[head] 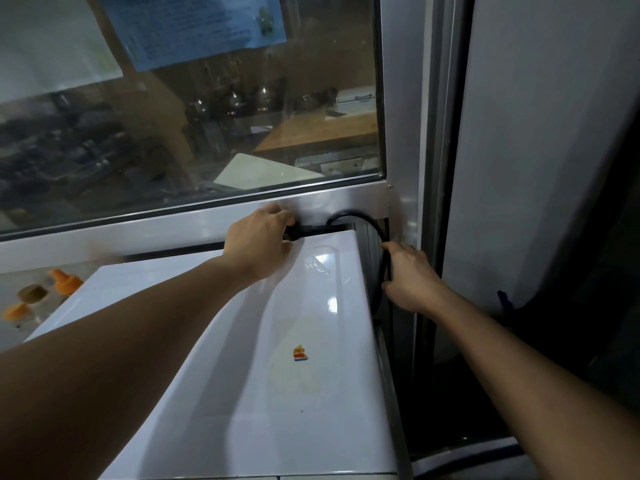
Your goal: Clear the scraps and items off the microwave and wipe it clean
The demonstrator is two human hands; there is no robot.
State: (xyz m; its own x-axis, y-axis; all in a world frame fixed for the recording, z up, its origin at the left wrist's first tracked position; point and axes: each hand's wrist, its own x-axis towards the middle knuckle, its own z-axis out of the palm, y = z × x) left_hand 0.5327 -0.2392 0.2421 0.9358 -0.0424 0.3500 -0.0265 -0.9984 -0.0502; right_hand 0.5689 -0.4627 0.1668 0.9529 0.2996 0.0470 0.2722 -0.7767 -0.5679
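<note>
The white microwave (pixel 242 393) fills the lower middle of the head view, its glossy top bearing a small coloured sticker (pixel 300 353) and a faint yellowish stain (pixel 298 379). A black power cable (pixel 360 220) loops over its back right corner. My left hand (pixel 258 239) reaches to the back edge and grips the cable's black end there. My right hand (pixel 410 277) holds the cable where it runs down the microwave's right side.
A glass window (pixel 194 116) with a metal frame (pixel 138 230) stands right behind the microwave. Orange bottle caps (pixel 64 280) and a brown lid (pixel 33 293) sit at the left. A grey panel (pixel 540 150) rises on the right.
</note>
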